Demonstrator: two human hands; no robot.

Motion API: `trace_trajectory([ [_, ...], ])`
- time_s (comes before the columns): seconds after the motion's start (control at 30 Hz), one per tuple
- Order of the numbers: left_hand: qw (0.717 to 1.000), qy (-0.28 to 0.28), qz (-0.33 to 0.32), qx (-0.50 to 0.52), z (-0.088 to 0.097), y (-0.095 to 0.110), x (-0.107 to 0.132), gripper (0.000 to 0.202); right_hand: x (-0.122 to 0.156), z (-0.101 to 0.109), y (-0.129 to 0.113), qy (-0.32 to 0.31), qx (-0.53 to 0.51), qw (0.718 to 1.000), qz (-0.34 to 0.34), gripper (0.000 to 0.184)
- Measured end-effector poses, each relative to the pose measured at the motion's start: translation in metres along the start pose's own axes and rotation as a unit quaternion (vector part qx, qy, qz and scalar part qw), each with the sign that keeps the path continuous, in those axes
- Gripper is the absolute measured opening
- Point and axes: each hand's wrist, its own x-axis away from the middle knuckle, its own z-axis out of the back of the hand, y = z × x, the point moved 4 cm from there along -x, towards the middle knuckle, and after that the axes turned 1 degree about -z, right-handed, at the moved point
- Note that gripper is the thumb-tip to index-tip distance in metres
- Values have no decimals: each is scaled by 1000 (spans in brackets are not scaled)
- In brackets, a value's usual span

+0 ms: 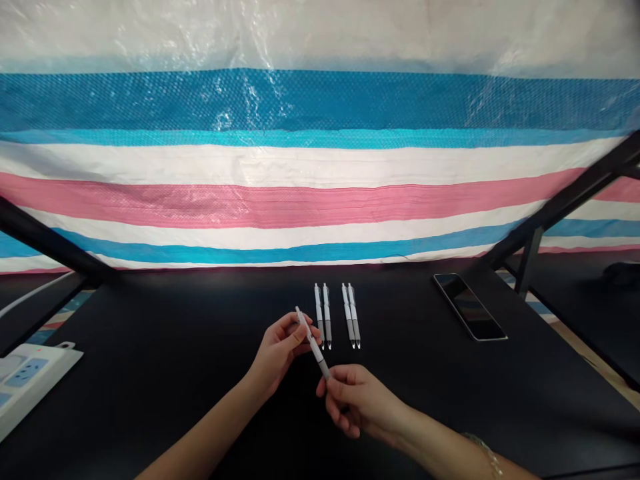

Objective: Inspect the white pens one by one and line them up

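A white pen with a grey grip (316, 349) is held at a slant above the black table, between my two hands. My left hand (283, 347) pinches its upper part with thumb and fingers. Around the grey lower end my right hand (357, 397) is closed, and the tip is hidden by its fingers. Just beyond, a pair of similar white pens (327, 313) lies side by side on the table, partly behind my left fingertips. To the right of it lies a second pair of white pens (351, 313), close together and pointing the same way.
A black phone (469, 307) lies at the right on the black table (175, 333). On the left edge stands a white power strip (37, 380). Dark metal frame bars (555, 203) rise at both sides, and a striped plastic sheet (310, 207) hangs behind.
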Motion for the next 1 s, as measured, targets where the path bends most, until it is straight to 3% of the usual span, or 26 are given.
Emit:
trace_trajectory([
  [0.23, 1000, 1, -1, 2, -1, 0, 0, 14, -2, 1, 2, -26, -42, 999, 2, 42],
  [0.43, 996, 19, -27, -85, -4, 4, 3, 53, 3, -5, -6, -63, -109, 992, 5, 40],
  [0.63, 991, 13, -38, -129, -2, 0, 0, 36, 4, -6, -8, -62, -116, 991, -7, 40],
  [1.0, 992, 18, -39, -121, -3, 3, 0, 37, 3, -6, -7, -57, -128, 990, -15, 41],
])
